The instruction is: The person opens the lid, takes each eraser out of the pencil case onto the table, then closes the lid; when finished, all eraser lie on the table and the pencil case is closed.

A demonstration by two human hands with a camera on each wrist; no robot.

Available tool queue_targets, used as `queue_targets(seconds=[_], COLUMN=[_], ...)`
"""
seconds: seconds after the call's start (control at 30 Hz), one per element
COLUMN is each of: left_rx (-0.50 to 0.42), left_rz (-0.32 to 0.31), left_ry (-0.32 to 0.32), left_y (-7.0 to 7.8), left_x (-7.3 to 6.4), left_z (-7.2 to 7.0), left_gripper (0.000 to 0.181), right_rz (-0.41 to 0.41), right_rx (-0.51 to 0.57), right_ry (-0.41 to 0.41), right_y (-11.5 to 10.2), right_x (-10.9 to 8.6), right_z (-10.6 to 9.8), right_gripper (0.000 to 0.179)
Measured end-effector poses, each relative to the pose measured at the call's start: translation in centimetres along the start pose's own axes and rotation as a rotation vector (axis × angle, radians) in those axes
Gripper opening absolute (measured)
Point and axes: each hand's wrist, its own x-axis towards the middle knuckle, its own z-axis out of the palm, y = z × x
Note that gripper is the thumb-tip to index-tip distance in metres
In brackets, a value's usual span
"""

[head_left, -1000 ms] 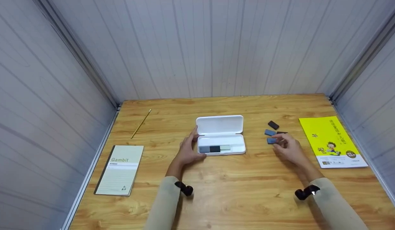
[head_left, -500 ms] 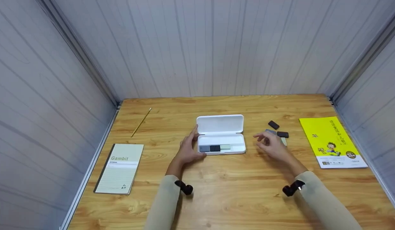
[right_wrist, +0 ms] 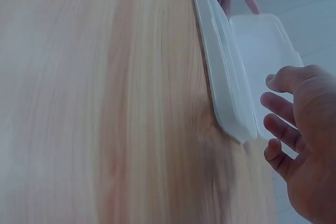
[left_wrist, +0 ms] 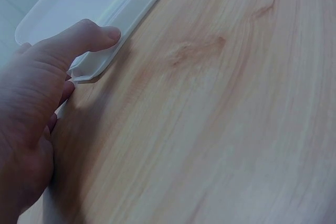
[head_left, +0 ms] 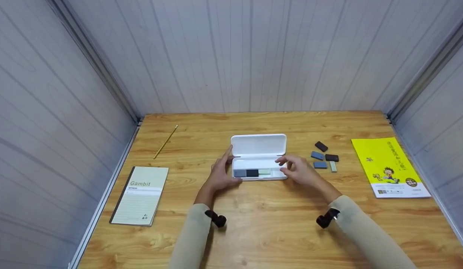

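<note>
A white pencil case [head_left: 237, 163] lies with its lid up in the middle of the table. Inside its front strip sit a grey-blue eraser [head_left: 239, 173], a black eraser [head_left: 252, 173] and a pale green eraser [head_left: 264, 172]. My left hand [head_left: 219, 175] holds the case's left end, thumb on the front rim [left_wrist: 100, 69] and fingers along the side. Over the case's right end hovers my right hand [head_left: 300, 172]; the right wrist view shows its fingers [right_wrist: 283, 129] loosely bent with nothing between them.
Right of the case lie black erasers [head_left: 321, 146], blue erasers [head_left: 320, 164] and a pale green eraser [head_left: 333, 166]. A yellow book [head_left: 381, 157] is farther right. At the left are a notebook [head_left: 141, 201] and a pencil [head_left: 166, 142]. Panel walls [head_left: 231, 56] enclose the table.
My right hand has left the blue eraser, which stays on the table, and moved left to the case's right end. The left hand has kept its place.
</note>
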Motion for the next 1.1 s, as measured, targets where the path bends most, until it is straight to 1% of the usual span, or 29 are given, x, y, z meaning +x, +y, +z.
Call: queue_targets(seconds=[0.13,0.23,0.5,0.77,0.97,1.1], left_rx=[-0.001,-0.004,-0.017,-0.008,-0.005,-0.008], left_rz=[0.002,0.004,0.011,0.001,-0.002,-0.003], left_ry=[-0.003,0.0,-0.003,-0.004,-0.007,-0.009], left_y=[0.0,0.0,-0.1,-0.1,-0.2,-0.1], left_x=[0.0,0.0,0.1,0.2,0.2,0.1], left_z=[0.0,0.0,0.1,0.0,0.0,0.0], left_gripper=[0.136,0.135,0.135,0.134,0.135,0.134], right_rz=[-0.018,-0.01,-0.009,0.024,0.014,0.022], right_rx=[-0.001,0.005,-0.019,-0.014,-0.011,-0.019], right_ry=[-0.029,-0.051,-0.079,-0.104,-0.094,-0.106], right_y=[-0.9,-1.3,-1.5,-1.2,-1.1,-1.1], right_x=[0.7,1.0,1.4,1.3,1.2,1.2], right_z=[0.9,1.7,3.3,3.7,3.7,3.7], right_gripper=[0.027,0.027,0.025,0.028,0.027,0.027])
